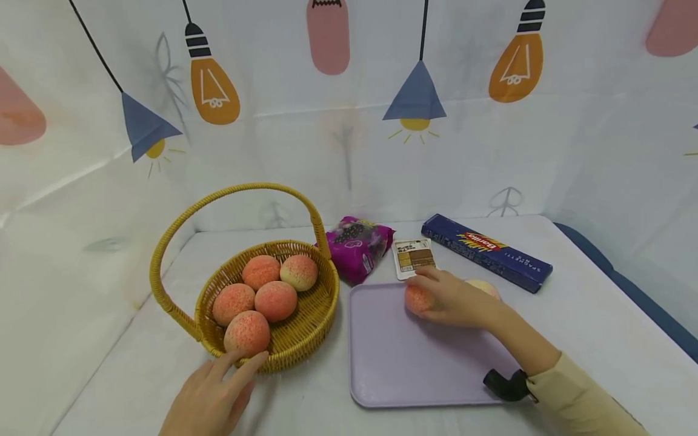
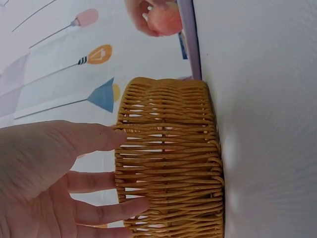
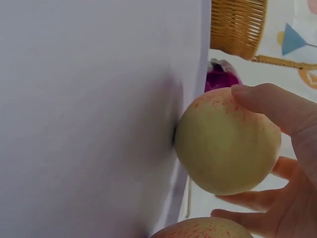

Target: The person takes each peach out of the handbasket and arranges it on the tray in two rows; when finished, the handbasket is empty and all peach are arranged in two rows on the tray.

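A yellow wicker basket (image 1: 308,348) with a tall handle holds several pink-and-cream peaches (image 1: 275,301). At its near rim rests my left hand (image 1: 209,393), its thumb and fairly straight fingers touching the woven side in the left wrist view. On the far part of the lilac tray (image 1: 409,369), my right hand (image 1: 460,303) grips a peach (image 3: 228,141) between thumb and fingers. That peach sits right at the tray surface in the right wrist view. Another peach (image 1: 483,286) lies beside it, partly hidden behind the right hand.
Behind the tray lie a purple snack bag (image 1: 360,248), a small flat packet (image 1: 413,257) and a blue spaghetti box (image 1: 485,251). A black curved piece (image 1: 507,386) is attached at the right sleeve, over the tray's near edge. A printed cloth hangs behind the table.
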The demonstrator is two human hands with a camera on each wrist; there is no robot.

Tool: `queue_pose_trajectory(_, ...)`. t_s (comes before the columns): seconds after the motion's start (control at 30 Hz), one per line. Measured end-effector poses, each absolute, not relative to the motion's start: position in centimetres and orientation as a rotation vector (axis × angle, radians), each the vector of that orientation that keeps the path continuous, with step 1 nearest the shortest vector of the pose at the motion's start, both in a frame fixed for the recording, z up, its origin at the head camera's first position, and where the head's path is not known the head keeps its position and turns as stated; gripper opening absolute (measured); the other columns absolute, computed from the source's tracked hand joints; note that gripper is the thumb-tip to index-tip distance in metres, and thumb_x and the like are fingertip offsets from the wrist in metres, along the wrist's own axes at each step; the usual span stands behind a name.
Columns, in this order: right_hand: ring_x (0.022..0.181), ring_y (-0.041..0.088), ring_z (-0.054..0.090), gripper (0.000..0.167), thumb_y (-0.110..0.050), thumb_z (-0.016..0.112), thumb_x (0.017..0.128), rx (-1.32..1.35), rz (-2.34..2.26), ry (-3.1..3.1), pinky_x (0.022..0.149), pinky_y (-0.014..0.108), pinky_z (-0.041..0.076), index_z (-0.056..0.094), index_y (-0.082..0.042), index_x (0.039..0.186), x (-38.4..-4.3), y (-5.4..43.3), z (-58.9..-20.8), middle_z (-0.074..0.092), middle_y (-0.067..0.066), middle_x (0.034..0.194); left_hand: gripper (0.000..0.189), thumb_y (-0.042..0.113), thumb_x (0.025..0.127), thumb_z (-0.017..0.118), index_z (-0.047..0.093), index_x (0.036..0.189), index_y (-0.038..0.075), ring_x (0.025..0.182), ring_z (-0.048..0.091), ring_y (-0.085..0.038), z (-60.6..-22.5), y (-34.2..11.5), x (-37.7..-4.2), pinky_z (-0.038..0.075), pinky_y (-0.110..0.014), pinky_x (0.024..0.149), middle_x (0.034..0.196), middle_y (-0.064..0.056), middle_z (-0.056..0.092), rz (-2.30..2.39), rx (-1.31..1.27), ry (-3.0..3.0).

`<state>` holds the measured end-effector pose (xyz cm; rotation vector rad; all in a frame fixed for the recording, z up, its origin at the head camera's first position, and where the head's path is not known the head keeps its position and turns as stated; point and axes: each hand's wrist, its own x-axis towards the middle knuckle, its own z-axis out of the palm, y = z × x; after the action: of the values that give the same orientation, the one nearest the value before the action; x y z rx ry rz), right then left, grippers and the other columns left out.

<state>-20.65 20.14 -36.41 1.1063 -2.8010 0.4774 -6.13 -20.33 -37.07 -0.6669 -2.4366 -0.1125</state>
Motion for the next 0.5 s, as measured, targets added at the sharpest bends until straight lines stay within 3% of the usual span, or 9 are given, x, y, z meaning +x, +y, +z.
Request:
queue_pose_trajectory(0.23,0.111,0.035,0.049,0.055,-0.03,0.071,0.079,1.079,0.493,-2.808,0.088,0.051,0.043,0.052,-0.015,0.128,-20.72,20.36,-36.26,0.045,0.018,0.13,0.058,0.046,0.096,0.012,0.064,0.107,0.023,0.068,0.053,-0.026,-36.9,-20.41,-6.46,0.046,-0.04,0.053,0.093,-0.006,0.061,-0.092,-0.623,-2.445)
queue_pose_trajectory(0.5,0.111,0.035,0.049,0.056,-0.03,0.07,0.079,1.107,0.499,-2.79,0.088,0.051,0.043,0.05,-0.016,0.13,-20.88,20.2,-36.93,0.044,0.017,0.131,0.051,0.041,0.099,0.018,0.065,0.106,0.023,0.088,0.052,-0.032,-37.22,-20.95,-6.3,0.048,-0.045,0.064,0.097,-0.009,0.057,-0.13,-0.656,-2.386)
